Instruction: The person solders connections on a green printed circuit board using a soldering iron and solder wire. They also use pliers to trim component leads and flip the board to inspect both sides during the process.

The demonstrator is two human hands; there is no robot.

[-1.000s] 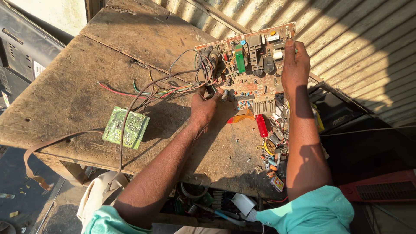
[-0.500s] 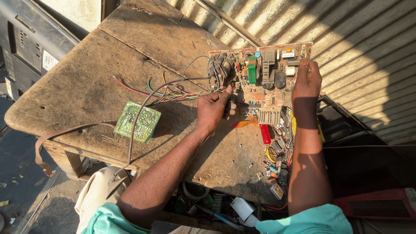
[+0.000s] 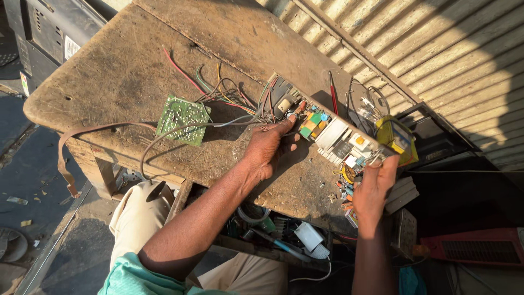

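Bare bench [image 3: 136,65] lay open at the far left. Wires [image 3: 218,95], a green board [image 3: 183,118] and small parts [image 3: 346,188] crowded the rest beside the shutter [image 3: 447,60].

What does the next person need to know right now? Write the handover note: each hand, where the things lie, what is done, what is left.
Left hand: grips the near long edge of the large circuit board, which is tilted up on edge above the wooden table.
Right hand: holds the board's right end.
Small green board: flat on the table, left of the left hand, joined to the large board by coloured wires.
Red-handled tool: on the table behind the board.
Done: board lifted off the table.
Left: board not yet set down; wires remain attached.
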